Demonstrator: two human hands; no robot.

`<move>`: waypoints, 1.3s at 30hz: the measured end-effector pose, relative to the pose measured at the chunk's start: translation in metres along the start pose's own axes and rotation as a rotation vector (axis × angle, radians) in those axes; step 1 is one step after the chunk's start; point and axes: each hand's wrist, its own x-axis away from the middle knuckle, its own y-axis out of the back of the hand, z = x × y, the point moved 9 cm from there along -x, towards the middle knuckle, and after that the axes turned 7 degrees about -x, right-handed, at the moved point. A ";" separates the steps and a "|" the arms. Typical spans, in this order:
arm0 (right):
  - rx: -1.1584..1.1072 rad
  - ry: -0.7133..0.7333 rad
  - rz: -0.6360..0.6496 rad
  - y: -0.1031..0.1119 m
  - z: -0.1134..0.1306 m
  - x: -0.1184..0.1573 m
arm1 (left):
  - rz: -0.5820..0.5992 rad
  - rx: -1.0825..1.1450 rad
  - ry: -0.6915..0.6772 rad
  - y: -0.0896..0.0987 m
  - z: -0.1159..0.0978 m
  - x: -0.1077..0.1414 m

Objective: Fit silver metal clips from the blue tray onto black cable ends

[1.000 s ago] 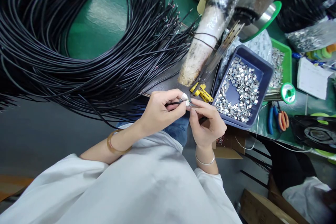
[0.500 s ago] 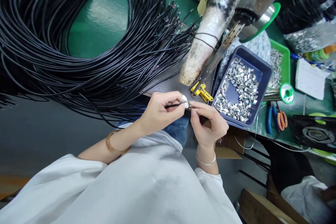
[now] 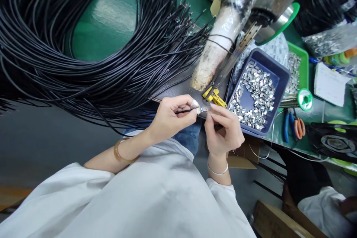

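My left hand (image 3: 174, 117) pinches a black cable (image 3: 182, 111) near its end, thumb against the forefinger. A white wrapping (image 3: 194, 104) covers that forefinger's tip. Beyond the fingertips shows a small, shiny cable end (image 3: 204, 109), too small to make out in detail. My right hand (image 3: 224, 128) is just right of it, with thumb and forefinger close together at the tip; what they hold, if anything, is too small to see. Just above the hands lies a yellow tool (image 3: 214, 97) on the dark work surface.
A large bundle of black cables (image 3: 111, 70) covers the left of the green table (image 3: 111, 15). To the right stands a blue tray (image 3: 283, 76) of small metal pieces. Near it are a wrapped tube (image 3: 212, 52), a solder spool (image 3: 304, 99) and pliers (image 3: 290, 126). Another person's sleeve (image 3: 320, 204) shows lower right.
My right hand has moved slightly to the right, away from the left fingertips, so the shiny cable end shows more between them. My left hand keeps its hold on the cable.
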 end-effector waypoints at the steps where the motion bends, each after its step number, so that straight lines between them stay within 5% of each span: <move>1: 0.006 -0.011 0.010 -0.002 -0.001 0.000 | -0.010 -0.003 0.003 0.001 0.000 -0.001; 13: 0.025 -0.018 -0.026 -0.008 -0.006 -0.001 | -0.084 0.028 0.040 0.003 0.000 -0.011; 39: 0.027 -0.049 -0.041 -0.006 -0.004 -0.007 | -0.038 -0.051 0.011 0.003 -0.004 -0.009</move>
